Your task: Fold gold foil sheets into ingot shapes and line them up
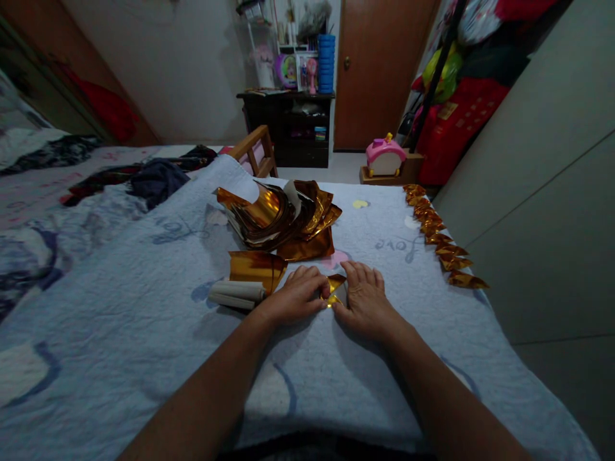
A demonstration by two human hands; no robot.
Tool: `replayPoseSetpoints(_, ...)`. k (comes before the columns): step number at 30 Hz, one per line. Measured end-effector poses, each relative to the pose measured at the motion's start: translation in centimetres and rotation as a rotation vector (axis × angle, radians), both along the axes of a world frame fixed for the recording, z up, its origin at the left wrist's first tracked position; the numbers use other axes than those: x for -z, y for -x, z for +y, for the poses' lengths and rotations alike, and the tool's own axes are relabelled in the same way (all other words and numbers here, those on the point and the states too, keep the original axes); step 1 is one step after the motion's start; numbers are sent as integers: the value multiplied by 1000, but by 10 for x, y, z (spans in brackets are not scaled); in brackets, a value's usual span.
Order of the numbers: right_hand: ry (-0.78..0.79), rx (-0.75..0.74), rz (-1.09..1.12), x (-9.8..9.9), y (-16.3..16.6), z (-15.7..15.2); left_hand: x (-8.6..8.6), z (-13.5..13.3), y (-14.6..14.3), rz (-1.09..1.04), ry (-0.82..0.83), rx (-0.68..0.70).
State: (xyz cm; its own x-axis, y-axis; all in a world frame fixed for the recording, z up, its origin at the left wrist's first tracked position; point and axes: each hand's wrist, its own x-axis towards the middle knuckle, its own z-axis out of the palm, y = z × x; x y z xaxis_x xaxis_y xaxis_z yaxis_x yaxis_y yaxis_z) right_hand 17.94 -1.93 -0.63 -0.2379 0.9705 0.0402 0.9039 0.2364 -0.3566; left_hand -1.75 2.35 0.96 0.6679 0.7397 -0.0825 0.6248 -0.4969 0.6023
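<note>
A small folded piece of gold foil paper [336, 282] lies on the bed between my two hands, partly covered by them. My left hand [302, 291] has its fingers curled and pinched on the foil's left side. My right hand [366, 299] rests palm down on the other side, fingers stretched out, with its thumb close to the foil's lower edge. Left of my left hand are a flat gold sheet [254, 267] and a rolled pale paper [237, 293]. Just beyond lies a loose, curled stack of gold foil sheets [269, 214].
A row of several folded gold foil pieces [439, 238] runs along the bed's right edge. The light blue bedcover [158, 333] carries heart prints. Dark clothes [158, 182] lie at the left. Beyond the bed stand a pink toy case [385, 155] and a dark cabinet [307, 150].
</note>
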Motion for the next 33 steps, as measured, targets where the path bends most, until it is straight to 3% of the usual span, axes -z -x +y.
replayPoseSetpoints(13,34,-97,40,0,-29,7,-2,-2,0,-42,-13,-16)
replayPoseSetpoints(20,-67,82,70,-13,-26,12,4,-4,2,-163,-44,10)
replayPoseSetpoints(33,-55,56,116,-7,-24,14,2,-1,-1,-218,-51,81)
